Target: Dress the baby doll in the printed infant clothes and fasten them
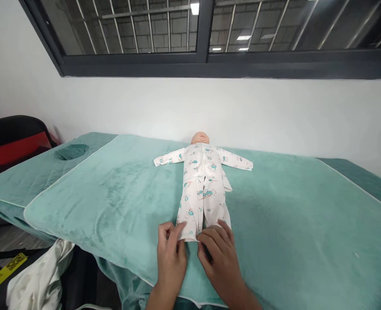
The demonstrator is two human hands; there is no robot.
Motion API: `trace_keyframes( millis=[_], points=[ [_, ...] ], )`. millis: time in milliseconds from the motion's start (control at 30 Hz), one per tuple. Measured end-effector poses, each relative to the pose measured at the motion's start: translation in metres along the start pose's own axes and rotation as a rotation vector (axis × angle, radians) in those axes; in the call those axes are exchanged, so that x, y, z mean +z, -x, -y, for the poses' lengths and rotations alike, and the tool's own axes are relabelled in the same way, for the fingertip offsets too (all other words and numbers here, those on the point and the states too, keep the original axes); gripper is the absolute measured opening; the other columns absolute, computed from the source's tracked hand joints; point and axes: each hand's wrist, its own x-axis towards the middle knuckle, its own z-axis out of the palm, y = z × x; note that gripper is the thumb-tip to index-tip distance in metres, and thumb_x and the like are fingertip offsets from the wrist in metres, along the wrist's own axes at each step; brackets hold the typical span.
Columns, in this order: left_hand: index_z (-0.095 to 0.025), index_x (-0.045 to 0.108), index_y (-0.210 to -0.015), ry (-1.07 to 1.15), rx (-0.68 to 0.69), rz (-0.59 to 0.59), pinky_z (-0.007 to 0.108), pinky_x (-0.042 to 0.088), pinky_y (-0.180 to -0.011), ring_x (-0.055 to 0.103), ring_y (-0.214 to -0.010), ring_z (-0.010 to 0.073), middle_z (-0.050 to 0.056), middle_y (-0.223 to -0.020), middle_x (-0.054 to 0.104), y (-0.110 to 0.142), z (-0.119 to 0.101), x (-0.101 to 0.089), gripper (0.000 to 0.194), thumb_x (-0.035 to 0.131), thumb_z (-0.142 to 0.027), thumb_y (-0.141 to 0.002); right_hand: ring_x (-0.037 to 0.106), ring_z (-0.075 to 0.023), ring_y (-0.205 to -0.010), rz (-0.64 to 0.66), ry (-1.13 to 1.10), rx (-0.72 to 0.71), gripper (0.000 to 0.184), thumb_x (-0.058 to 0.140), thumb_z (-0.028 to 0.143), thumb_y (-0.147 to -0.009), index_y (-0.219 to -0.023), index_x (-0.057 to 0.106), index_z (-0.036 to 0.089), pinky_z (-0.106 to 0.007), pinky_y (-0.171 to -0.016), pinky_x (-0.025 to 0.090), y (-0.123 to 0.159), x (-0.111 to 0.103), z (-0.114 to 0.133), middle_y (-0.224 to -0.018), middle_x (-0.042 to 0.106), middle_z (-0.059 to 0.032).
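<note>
A baby doll (201,137) lies on its back on a teal blanket (119,189), head toward the wall. It wears white printed pyjamas (203,181) with the sleeves spread out to both sides. My left hand (171,254) pinches the hem of the left trouser leg at the doll's feet. My right hand (221,254) rests with bent fingers on the hem of the right trouser leg. Both hands sit close together near the bed's front edge.
The blanket covers a teal massage bed with a face hole (72,151) at the far left. A white cloth (38,275) hangs below the front left edge. A black and red chair (13,142) stands at the left. A white wall and a dark window are behind.
</note>
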Motion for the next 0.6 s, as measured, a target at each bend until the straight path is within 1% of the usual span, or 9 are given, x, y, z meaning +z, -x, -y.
trace_keyframes(
  millis=[33,100,167,200,267,367,500,600],
  points=[
    [-0.021,0.062,-0.11,-0.001,0.013,0.006,0.026,0.053,-0.075,0.055,-0.086,0.0133,0.005,-0.098,0.045,0.002,0.001,-0.001,0.041,0.044,0.002,-0.082,0.058,-0.0187,-0.097,-0.001,-0.008,-0.004,0.025,0.052,0.003,-0.084,-0.098,0.059,0.022,-0.05,-0.108,0.033,0.003,-0.003,-0.003,-0.093,0.064,-0.0017],
    [-0.02,0.062,-0.109,-0.003,0.026,0.024,0.027,0.053,-0.076,0.056,-0.089,0.0142,0.007,-0.1,0.047,0.007,0.003,-0.002,0.037,0.044,0.0,-0.084,0.057,-0.0207,-0.106,-0.046,0.004,0.027,0.029,0.051,0.006,-0.087,-0.109,0.058,0.022,-0.048,-0.104,0.039,0.011,-0.009,-0.012,-0.106,0.063,-0.0056],
    [-0.02,0.062,-0.107,-0.013,0.02,0.035,0.028,0.054,-0.076,0.057,-0.091,0.0154,0.008,-0.103,0.049,0.012,0.004,-0.002,0.034,0.044,-0.002,-0.085,0.056,-0.0233,-0.112,-0.119,0.058,0.128,0.032,0.052,0.011,-0.089,-0.119,0.056,0.022,-0.044,-0.096,0.048,0.018,-0.015,-0.025,-0.117,0.059,-0.0102],
    [-0.02,0.062,-0.106,-0.02,0.013,0.033,0.028,0.054,-0.077,0.058,-0.092,0.0159,0.008,-0.103,0.05,0.013,0.004,-0.001,0.032,0.044,-0.003,-0.085,0.058,-0.0236,-0.109,-0.135,0.084,0.192,0.032,0.053,0.014,-0.089,-0.12,0.055,0.022,-0.041,-0.09,0.051,0.02,-0.018,-0.032,-0.117,0.059,-0.0111],
    [-0.02,0.062,-0.104,-0.029,0.007,0.022,0.029,0.054,-0.077,0.058,-0.093,0.0165,0.008,-0.103,0.051,0.016,0.005,0.0,0.03,0.044,-0.004,-0.086,0.062,-0.0217,-0.096,-0.092,0.096,0.296,0.024,0.054,0.018,-0.09,-0.113,0.058,0.022,-0.036,-0.079,0.054,0.021,-0.025,-0.043,-0.108,0.062,-0.0093],
    [-0.021,0.061,-0.104,-0.041,0.028,0.025,0.029,0.054,-0.079,0.059,-0.094,0.017,0.008,-0.103,0.053,0.018,0.007,-0.001,0.029,0.045,-0.005,-0.086,0.063,-0.017,-0.079,0.003,0.021,0.332,0.009,0.053,0.019,-0.09,-0.095,0.059,0.023,-0.028,-0.069,0.054,0.017,-0.036,-0.048,-0.092,0.063,-0.0043],
    [-0.021,0.06,-0.107,-0.08,0.086,0.05,0.029,0.055,-0.079,0.06,-0.096,0.0174,0.009,-0.106,0.054,0.027,0.018,-0.012,0.032,0.047,-0.004,-0.085,0.062,-0.0142,-0.07,0.01,-0.078,0.302,0.006,0.051,0.023,-0.09,-0.087,0.057,0.024,-0.022,-0.063,0.052,0.016,-0.047,-0.038,-0.083,0.063,-0.0019],
    [-0.022,0.062,-0.106,-0.157,0.132,-0.024,0.03,0.055,-0.08,0.06,-0.098,0.0184,0.009,-0.107,0.056,0.044,0.04,-0.025,0.031,0.048,-0.005,-0.084,0.064,-0.0146,-0.071,0.084,-0.085,0.334,0.011,0.055,0.035,-0.089,-0.086,0.061,0.026,-0.02,-0.065,0.053,0.02,-0.054,-0.04,-0.084,0.066,-0.0008]
  ],
)
